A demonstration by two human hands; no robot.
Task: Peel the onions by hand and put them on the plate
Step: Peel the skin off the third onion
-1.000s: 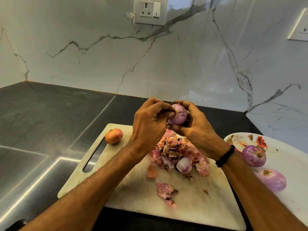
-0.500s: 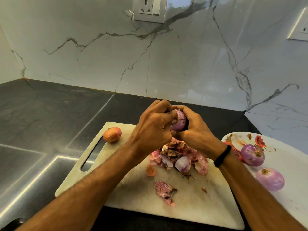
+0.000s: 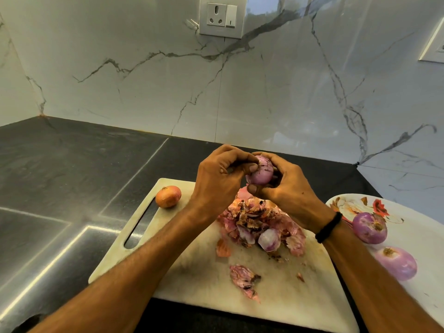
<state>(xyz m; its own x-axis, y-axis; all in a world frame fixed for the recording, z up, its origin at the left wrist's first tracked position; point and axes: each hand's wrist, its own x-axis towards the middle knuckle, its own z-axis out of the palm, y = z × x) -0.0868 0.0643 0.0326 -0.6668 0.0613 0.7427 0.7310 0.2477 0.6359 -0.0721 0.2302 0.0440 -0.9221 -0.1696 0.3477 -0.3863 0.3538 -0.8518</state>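
Both hands hold a purple onion (image 3: 261, 171) above the cutting board (image 3: 192, 265). My right hand (image 3: 286, 188) cups it from the right and below, thumb under it. My left hand (image 3: 218, 179) pinches at its top left with curled fingers and thumb. A heap of onion skins (image 3: 262, 224) lies on the board under the hands. An unpeeled orange-brown onion (image 3: 168, 196) sits at the board's far left corner. Two peeled purple onions (image 3: 370, 227) (image 3: 396, 263) lie on the white flowered plate (image 3: 420, 236) at the right.
A loose skin piece (image 3: 243, 280) lies near the board's front. The board rests on a dark stone counter (image 3: 60, 188) that meets a marble wall with a power socket (image 3: 222, 19). The plate touches the board's right side.
The left hand's fingers have shifted off the onion's front, so more of the onion shows. Both hands stay at about the same place above the skins.
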